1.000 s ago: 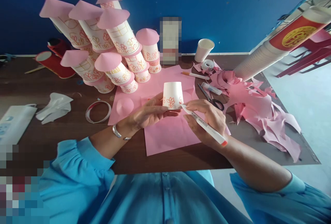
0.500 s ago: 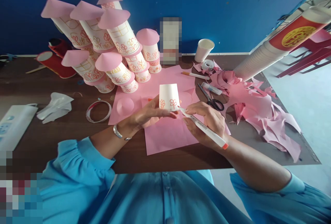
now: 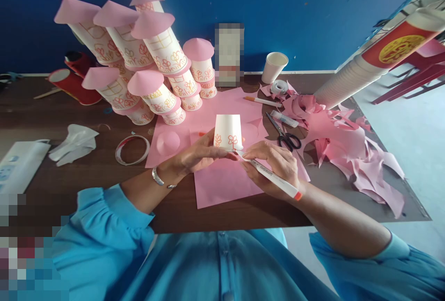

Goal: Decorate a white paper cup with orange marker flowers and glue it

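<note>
An upside-down white paper cup [image 3: 227,127] with orange-red flowers drawn on its side is held by my left hand [image 3: 203,151], fingers wrapped about its lower left and rim. My right hand [image 3: 274,166] grips a white marker [image 3: 274,178] with an orange-red end. The marker's tip meets the cup near its rim, below the right-hand flower. Beneath both hands lies pink paper [image 3: 222,189]. To the left of the cup, a small pink paper cone [image 3: 168,142] rests on that paper.
Pink-roofed cup towers [image 3: 163,55] stand at the back left. Tape [image 3: 132,149] lies left of the paper. Scissors [image 3: 283,134], a glue stick [image 3: 284,118], another marker [image 3: 262,101] and pink scraps [image 3: 347,143] lie right. A cup stack [image 3: 368,64] leans there.
The marker and my right hand have shifted slightly left and down, bringing the tip under the flower at the rim. The cup has moved a little right and down in my left hand.
</note>
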A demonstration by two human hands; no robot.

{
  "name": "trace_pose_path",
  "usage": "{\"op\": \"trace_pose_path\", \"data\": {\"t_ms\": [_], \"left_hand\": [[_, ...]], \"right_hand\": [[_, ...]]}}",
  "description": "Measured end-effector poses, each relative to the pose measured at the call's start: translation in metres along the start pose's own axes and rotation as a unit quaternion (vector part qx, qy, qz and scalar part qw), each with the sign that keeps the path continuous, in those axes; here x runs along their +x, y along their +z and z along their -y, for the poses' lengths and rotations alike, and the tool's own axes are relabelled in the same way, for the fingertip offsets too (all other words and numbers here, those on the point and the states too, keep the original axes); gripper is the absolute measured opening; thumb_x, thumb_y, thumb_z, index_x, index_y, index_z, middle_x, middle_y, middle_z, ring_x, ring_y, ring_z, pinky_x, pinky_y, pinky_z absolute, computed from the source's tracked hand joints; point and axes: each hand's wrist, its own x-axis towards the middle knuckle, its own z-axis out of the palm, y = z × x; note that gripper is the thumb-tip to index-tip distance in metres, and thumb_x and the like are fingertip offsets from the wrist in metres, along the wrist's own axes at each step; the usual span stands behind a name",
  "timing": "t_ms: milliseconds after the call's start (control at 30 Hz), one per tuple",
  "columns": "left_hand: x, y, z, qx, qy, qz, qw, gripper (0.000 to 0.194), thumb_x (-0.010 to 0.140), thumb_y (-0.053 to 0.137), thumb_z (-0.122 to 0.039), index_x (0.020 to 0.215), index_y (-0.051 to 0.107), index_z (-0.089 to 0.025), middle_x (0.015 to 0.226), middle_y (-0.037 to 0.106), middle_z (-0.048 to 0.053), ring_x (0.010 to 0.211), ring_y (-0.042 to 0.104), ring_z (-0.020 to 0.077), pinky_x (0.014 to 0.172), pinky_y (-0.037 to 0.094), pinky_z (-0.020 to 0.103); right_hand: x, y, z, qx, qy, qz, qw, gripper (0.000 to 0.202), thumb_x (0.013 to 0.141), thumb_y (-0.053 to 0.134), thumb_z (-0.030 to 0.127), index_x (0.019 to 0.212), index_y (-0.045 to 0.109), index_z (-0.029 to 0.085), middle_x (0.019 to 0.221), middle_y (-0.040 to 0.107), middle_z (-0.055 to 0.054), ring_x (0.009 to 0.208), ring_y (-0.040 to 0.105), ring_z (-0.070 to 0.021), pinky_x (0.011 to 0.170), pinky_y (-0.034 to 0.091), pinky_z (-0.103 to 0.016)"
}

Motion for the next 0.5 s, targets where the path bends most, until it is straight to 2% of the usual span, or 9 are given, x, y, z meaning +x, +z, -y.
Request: {"op": "trace_pose_path", "data": {"t_ms": [500], "left_hand": [[0.0001,-0.0059,0.0049,-0.021,-0.007,0.005,1.0,0.045,0.079,0.084,-0.028,0.122,0.071,-0.027,0.11,0.078,0.008,0.099,0.075,0.0266,0.094,0.061,0.043]], "right_hand": [[0.0037,-0.0044,0.0024,-0.035,0.026,0.014,0.999,0.013,0.093,0.064,0.012,0.097,0.057,0.023,0.078,0.072,0.001,0.066,0.071,-0.013,0.059,0.056,-0.024]]}}
